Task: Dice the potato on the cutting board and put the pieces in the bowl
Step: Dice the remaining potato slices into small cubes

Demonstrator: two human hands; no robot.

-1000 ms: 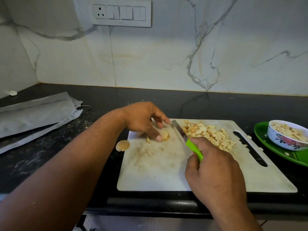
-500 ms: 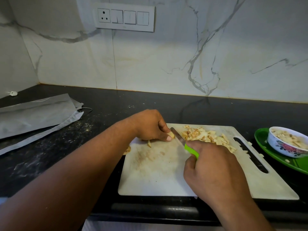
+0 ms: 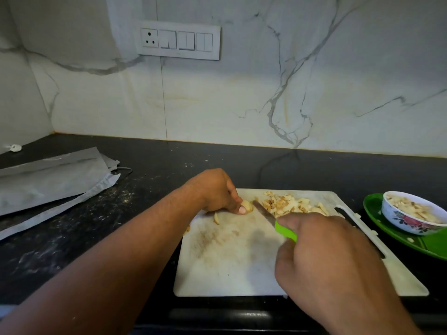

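Head: left hand (image 3: 215,189) pinches potato (image 3: 247,205).

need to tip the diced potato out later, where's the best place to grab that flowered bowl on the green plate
Grip the bowl by its rim and outer wall on the side nearest the cutting board, coming from above and the left. It sits upright, nearly full of potato pieces, so fingers should probably stay outside. Its right edge is cut off from view.

White veined marble wall (image 3: 242,105), white switch panel (image 3: 179,41), black speckled countertop (image 3: 169,165)
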